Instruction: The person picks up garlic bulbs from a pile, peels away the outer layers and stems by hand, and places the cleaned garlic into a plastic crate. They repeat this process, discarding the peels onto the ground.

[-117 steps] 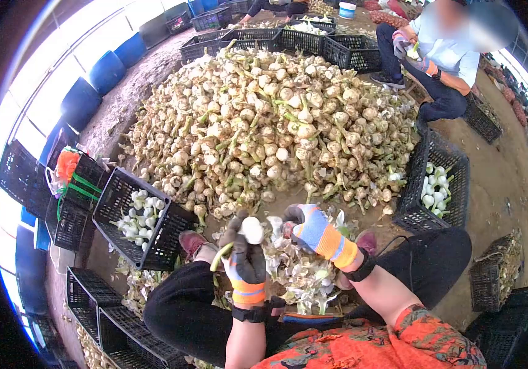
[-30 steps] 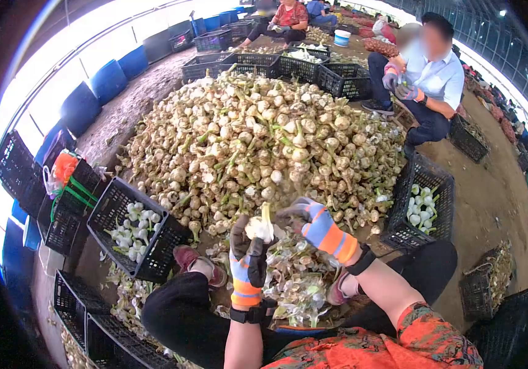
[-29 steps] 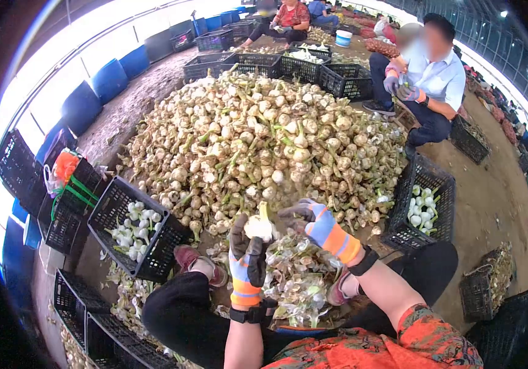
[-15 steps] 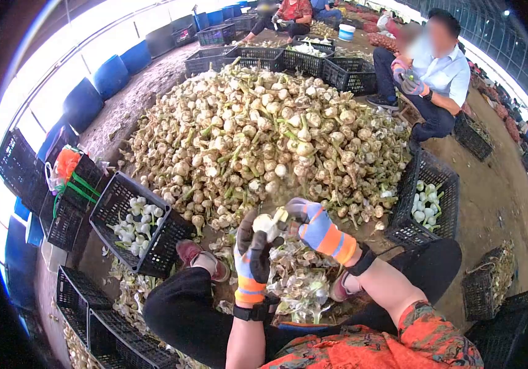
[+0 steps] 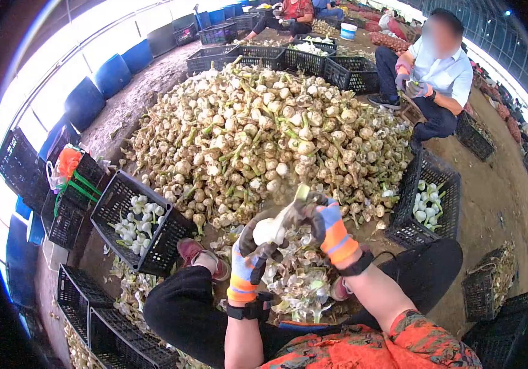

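My left hand (image 5: 249, 252), in a grey-palmed glove with a blue and orange back, is closed around a white garlic bulb (image 5: 268, 231). The bulb's pale stem (image 5: 301, 193) points up and to the right. Beside it, my right hand (image 5: 330, 224), gloved alike, pinches papery skin stretching from the bulb; its fingertips are partly blurred. Below both hands, loose garlic skins (image 5: 301, 280) lie between my legs. Just beyond them rises a big heap of unpeeled garlic bulbs (image 5: 251, 135).
A black crate (image 5: 174, 246) with white bulbs stands left, another crate (image 5: 451, 203) right. Stacked crates (image 5: 101, 313) are at lower left. A person in a light shirt (image 5: 448, 67) sits at the far right of the heap, handling something. Blue barrels (image 5: 83, 101) line the left wall.
My right hand has moved slightly right and down, and a strip of skin now stretches between it and the bulb. The stem now points more upward. The seated person's hands have shifted.
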The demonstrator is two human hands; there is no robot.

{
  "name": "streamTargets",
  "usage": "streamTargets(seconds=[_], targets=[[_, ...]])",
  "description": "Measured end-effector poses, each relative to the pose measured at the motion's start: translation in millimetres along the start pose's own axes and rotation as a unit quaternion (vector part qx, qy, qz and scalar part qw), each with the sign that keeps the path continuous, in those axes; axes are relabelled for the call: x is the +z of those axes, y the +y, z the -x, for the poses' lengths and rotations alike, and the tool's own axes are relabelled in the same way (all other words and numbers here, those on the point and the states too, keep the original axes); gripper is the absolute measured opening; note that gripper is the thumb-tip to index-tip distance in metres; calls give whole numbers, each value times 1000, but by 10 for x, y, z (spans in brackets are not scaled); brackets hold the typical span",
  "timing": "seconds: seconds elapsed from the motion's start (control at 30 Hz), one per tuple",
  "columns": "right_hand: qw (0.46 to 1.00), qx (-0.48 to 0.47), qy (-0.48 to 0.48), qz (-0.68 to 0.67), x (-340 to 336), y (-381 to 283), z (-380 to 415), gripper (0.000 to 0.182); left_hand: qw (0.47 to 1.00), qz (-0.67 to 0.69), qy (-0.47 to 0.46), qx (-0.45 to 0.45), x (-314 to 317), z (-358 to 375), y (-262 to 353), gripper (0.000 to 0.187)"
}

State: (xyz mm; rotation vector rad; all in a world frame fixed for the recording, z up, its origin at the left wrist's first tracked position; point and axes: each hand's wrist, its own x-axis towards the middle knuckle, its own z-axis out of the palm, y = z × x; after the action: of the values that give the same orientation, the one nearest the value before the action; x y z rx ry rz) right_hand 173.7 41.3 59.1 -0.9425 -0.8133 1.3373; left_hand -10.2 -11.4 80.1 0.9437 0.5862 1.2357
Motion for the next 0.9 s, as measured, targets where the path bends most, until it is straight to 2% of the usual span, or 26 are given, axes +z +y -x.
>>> streamTargets(seconds=[0.03, 0.1, 0.13, 0.17, 0.2, 0.23, 0.3, 0.33, 0.37, 0.4, 0.43, 0.5, 0.53, 0.57, 0.63, 0.7, 0.77, 0.8, 0.83, 0.87, 0.9], targets=[[946, -265, -56, 177, -269, 297, -155, 20, 1000, 0, 1, 0, 12, 15, -9, 63], [982, -1, -26, 188, -369, 246, -244, 23, 999, -35, 7, 6, 46, 32, -19, 67], [926, 11, -103, 363, -407, 266, -233, 26, 999, -37, 15, -23, 20, 35, -22, 66], [832, 24, -176, 525, -438, 301, -214, 28, 999, -36, 15, -21, -15, 2, -44, 66], [772, -33, -94, 628, -240, 114, -12, 36, 998, -55, 22, -1, -56, -14, -94, 65], [770, -28, -95, 630, -127, -40, 83, 36, 997, -73, 31, 17, -77, -4, -139, 64], [864, -201, -195, 419, 55, -308, 122, 40, 996, -78, 37, 25, -65, -12, -135, 65], [864, -199, -194, 419, 146, -409, 172, 40, 991, -124, 38, 34, -88, -18, -172, 66], [822, -236, -233, 464, 236, -504, 209, 39, 984, -170, 38, 44, -94, -34, -187, 67], [773, -273, -270, 505, 296, -563, 222, 39, 992, -114, 33, 51, 26, -25, -122, 66], [773, -274, -268, 505, 325, -581, 222, 39, 992, -115, 31, 51, 37, -34, -138, 66], [694, -235, -291, 615, 370, -597, 222, 34, 984, -169, 44, 41, 32, -28, -172, 66], [663, -257, -300, 636, 392, -620, 221, 30, 987, -154, 30, 37, 32, -10, -160, 66], [663, -256, -301, 636, 416, -641, 222, 30, 987, -154, 32, 36, 45, 7, -144, 66], [604, -231, -312, 696, 482, -703, 227, 36, 985, -169, 9, 34, 64, 16, -115, 67], [609, -198, -303, 705, 516, -738, 233, 42, 986, -162, 25, 40, 13, 7, -157, 68], [670, -223, -268, 656, 438, -657, 203, 42, 986, -154, 42, 46, -21, -12, -193, 68], [686, -285, -233, 628, 391, -603, 205, 40, 990, -93, 83, 66, -14, -22, -208, 66], [685, -286, -235, 627, 372, -536, 209, 40, 988, -32, 124, 85, -24, -30, -228, 64], [729, -262, -232, 589, 353, -474, 219, 36, 982, -13, 141, 127, -145, -43, -331, 56], [769, -236, -226, 549, 351, -437, 247, 32, 981, -14, 143, 127, -234, -50, -463, 56]])
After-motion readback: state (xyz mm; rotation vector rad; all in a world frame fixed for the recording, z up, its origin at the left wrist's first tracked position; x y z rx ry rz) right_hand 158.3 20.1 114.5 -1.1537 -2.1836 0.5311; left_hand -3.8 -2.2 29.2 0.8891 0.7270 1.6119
